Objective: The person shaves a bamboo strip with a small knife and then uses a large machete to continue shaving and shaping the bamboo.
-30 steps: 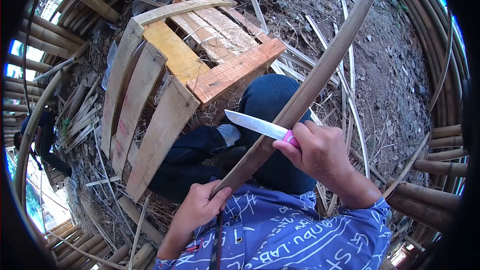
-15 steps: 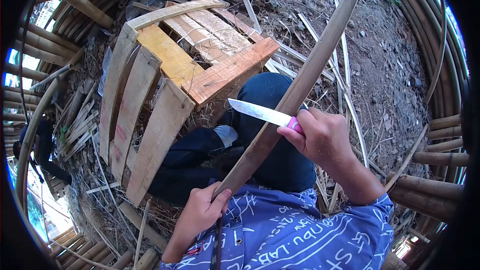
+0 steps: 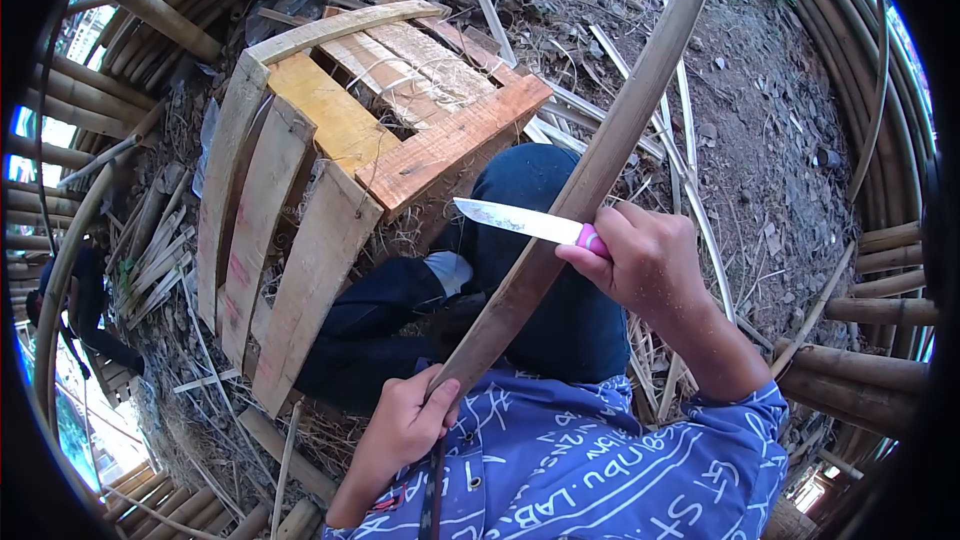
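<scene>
The left hand [image 3: 405, 425] had its fingers curled around the lower end of the strip [image 3: 635, 105], which slanted over the person's leg [image 3: 515, 180] toward the upper right. The right hand [image 3: 648, 258] had its fingers closed tightly around the knife [image 3: 515, 219]; its blade crossed the strip, though contact was unclear. The crate [image 3: 455, 143] sat just beside the leg.

Bamboo strip [image 3: 598, 170]: long, brown, held up at a slant, far end reaching out to the right.
Knife [image 3: 530, 224]: pink-and-white handle [image 3: 592, 239], smudged pale blade [image 3: 505, 217] crossing over the strip, tip pointing left.
</scene>
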A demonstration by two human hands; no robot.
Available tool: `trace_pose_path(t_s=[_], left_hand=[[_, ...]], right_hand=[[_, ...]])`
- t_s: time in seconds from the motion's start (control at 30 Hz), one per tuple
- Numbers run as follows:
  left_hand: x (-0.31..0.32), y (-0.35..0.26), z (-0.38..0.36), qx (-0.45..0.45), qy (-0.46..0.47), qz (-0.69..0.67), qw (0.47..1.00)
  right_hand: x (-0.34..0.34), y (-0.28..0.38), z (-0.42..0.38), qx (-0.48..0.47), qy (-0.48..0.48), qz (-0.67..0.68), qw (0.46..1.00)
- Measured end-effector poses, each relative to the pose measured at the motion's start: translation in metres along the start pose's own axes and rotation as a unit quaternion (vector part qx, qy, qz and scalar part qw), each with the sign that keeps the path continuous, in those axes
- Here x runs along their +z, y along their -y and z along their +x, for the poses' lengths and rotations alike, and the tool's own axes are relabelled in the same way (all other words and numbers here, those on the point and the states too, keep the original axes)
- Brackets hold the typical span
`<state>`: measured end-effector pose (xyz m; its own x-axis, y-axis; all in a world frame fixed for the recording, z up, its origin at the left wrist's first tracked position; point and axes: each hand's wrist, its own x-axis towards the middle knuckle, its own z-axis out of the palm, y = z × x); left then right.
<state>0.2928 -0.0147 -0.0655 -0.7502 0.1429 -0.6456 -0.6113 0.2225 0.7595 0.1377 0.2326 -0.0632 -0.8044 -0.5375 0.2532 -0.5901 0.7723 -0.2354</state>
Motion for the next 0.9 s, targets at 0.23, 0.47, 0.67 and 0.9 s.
trace_pose_path(t_s=[0.23, 0.47, 0.67, 0.9], left_hand=[[-0.001, -0.003, 0.001, -0.003, 0.0, 0.002, 1.0], [-0.002, -0.003, 0.0, -0.001, 0.001, 0.001, 1.0], [-0.003, -0.003, 0.0, -0.003, 0.001, -0.001, 1.0], [-0.006, -0.002, 0.0, -0.012, 0.01, -0.011, 1.0]], right_hand=[[-0.001, -0.006, 0.002, -0.012, -0.013, -0.005, 1.0], [-0.002, -0.011, 0.003, -0.03, -0.013, -0.011, 0.999], [-0.003, -0.016, 0.003, -0.031, -0.004, -0.017, 0.999], [-0.004, -0.076, 0.001, 0.103, -0.088, -0.08, 0.988]])
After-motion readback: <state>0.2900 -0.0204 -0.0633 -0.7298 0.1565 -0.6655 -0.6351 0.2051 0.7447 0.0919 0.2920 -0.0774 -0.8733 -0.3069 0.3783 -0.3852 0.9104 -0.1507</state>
